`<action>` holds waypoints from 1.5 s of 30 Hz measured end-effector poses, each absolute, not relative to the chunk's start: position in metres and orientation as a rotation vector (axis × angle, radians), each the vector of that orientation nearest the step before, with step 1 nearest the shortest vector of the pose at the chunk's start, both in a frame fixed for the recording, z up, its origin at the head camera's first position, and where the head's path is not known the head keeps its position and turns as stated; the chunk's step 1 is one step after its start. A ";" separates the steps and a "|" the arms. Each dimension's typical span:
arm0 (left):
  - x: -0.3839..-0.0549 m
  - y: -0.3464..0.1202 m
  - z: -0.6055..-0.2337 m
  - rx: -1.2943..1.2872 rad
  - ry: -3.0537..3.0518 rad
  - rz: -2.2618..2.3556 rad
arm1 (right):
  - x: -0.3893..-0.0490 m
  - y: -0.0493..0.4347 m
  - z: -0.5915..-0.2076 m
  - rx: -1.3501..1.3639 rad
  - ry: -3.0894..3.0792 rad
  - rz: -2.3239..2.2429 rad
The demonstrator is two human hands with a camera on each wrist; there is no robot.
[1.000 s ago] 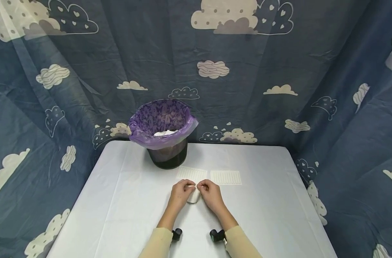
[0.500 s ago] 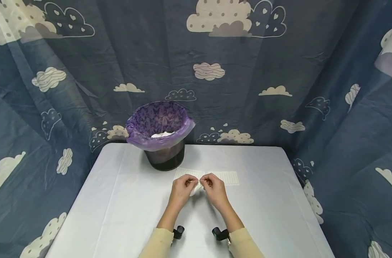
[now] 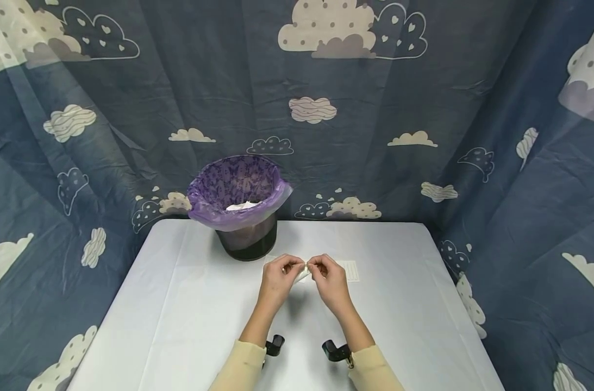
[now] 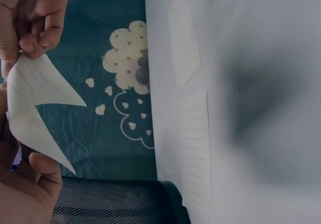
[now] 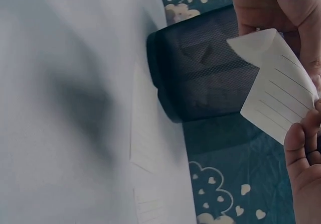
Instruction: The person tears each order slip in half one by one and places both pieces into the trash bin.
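Both hands pinch a small lined sheet of paper (image 5: 278,93) by its upper edge, above the table. The left hand (image 3: 276,279) and right hand (image 3: 330,282) almost meet at the fingertips in the head view, where only a sliver of the paper (image 3: 302,274) shows below them. The sheet bends between the hands, and two pointed corners stick out in the left wrist view. Fingers cover its top edge. On the table beyond lie two more lined sheets; the right one (image 3: 349,270) is partly visible, and the left one (image 4: 194,158) is mostly hidden by the hands in the head view.
A dark mesh wastebasket (image 3: 250,243) with a purple bag liner (image 3: 228,214) stands at the table's back left, white paper (image 3: 243,206) inside. A white cloth covers the table (image 3: 399,315). Behind hangs a blue curtain (image 3: 218,70) with clouds.
Both hands have risen from the table and moved forward with the pinched sheet, now covering most of the left sheet in the head view. The head view has shifted slightly.
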State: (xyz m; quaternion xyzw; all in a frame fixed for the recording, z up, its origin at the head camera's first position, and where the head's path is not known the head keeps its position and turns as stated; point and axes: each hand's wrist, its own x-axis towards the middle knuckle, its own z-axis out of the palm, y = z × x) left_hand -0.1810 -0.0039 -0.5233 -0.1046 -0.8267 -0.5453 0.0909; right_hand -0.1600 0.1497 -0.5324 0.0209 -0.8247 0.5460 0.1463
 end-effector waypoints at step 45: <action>-0.176 -0.004 -0.501 -0.244 -2.325 -1.769 | -0.163 0.157 -0.516 -0.049 -2.210 1.796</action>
